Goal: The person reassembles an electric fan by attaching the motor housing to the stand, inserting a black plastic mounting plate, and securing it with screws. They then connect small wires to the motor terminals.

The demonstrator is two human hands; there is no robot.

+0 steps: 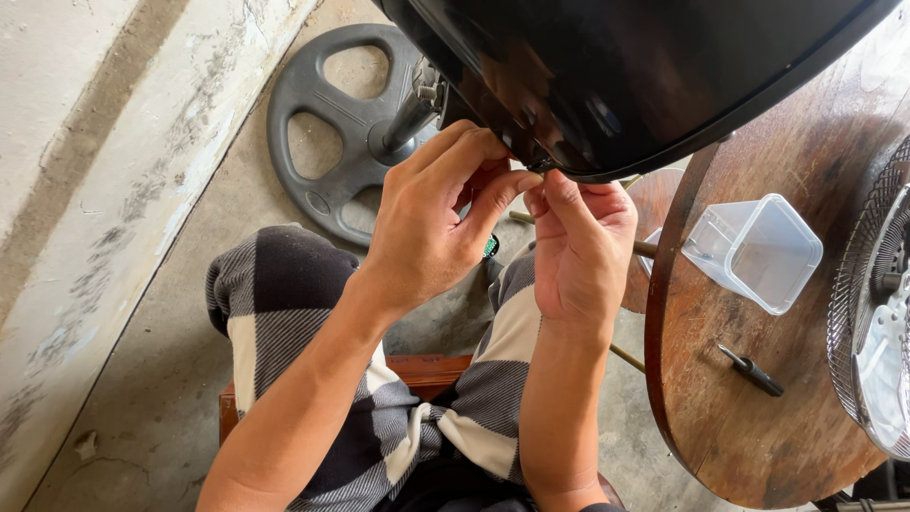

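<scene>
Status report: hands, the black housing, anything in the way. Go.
Left hand and right hand pinching at lower rim of black housing. Whatever the fingers pinch is too small to tell. Nothing blocking.

Passage above both hands is closed by the glossy black housing (626, 76), to the right by the round wooden table (758, 417) bearing a clear plastic container (758, 251) near its left edge and a screwdriver (751, 370), while open floor (142, 398) is left beside the grey round base (332, 123).
</scene>
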